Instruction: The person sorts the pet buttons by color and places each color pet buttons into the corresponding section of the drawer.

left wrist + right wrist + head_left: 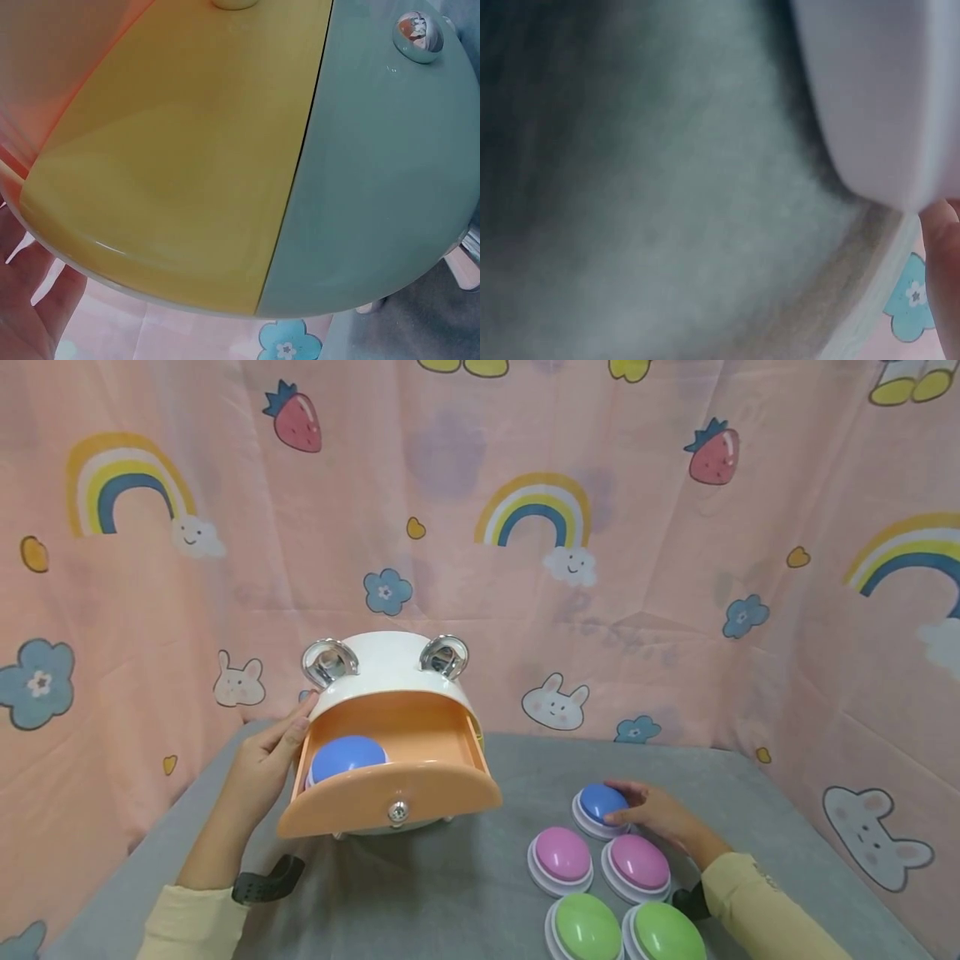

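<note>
My left hand (264, 764) rests against the left side of a small white cabinet (390, 662) with two chrome ear-shaped parts on top. Its fingers (60, 300) look straight along the rim in the left wrist view, where yellow (180, 165) and green (367, 165) front panels show. An orange drawer (450, 793) with a chrome knob is pulled out. One blue dome push button (348, 755) lies inside at the left. On the table, my right hand (663, 817) holds another blue dome button (596, 802) between thumb and fingers. The right wrist view is mostly blurred.
Two pink dome buttons, a left one (562, 853) and a right one (639, 862), stand just nearer than the held one. Nearer still are two green ones (588, 927). A grey cloth (465, 893) covers the table; a patterned pink curtain (645, 643) hangs behind.
</note>
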A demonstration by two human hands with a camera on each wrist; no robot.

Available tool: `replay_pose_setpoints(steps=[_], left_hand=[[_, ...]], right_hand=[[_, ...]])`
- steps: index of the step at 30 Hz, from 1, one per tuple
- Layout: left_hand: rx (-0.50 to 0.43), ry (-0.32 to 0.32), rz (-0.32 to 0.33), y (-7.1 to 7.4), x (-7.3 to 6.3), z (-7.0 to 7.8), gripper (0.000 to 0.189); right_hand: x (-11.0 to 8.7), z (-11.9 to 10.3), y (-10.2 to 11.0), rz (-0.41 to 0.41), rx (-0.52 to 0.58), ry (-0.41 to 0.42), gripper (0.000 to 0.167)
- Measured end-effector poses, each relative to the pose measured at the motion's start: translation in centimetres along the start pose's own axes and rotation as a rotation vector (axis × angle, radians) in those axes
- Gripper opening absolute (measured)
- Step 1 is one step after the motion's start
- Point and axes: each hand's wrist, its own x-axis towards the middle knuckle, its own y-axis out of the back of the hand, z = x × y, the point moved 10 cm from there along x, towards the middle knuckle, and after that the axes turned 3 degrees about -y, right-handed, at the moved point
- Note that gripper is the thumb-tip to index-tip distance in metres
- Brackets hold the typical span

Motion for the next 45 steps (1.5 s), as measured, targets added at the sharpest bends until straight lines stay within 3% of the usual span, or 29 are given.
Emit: replay_pose_setpoints(steps=[14,26,34,45], left_hand=[[-0.006,0.023,0.002,0.2,0.0,-0.2,0.053],[-0.008,0.029,-0.004,0.0,0.2,0.0,0.053],[-0.012,0.026,-0.005,0.1,0.2,0.2,0.051],[-0.018,0.025,-0.002,-0.1,0.0,-0.1,0.053]], right_hand=[[0.0,-0.2,-0.4,-0.040,-0.009,0.017,0.085],[0.1,-0.9,0.5,0.031,-0.020,0.012,0.082],[-0.4,-3.5,2.2,0.087,-0.036,0.034,0.084],[-1.3,-7.4,2.5,0.081,0.009,0.060,0.089]])
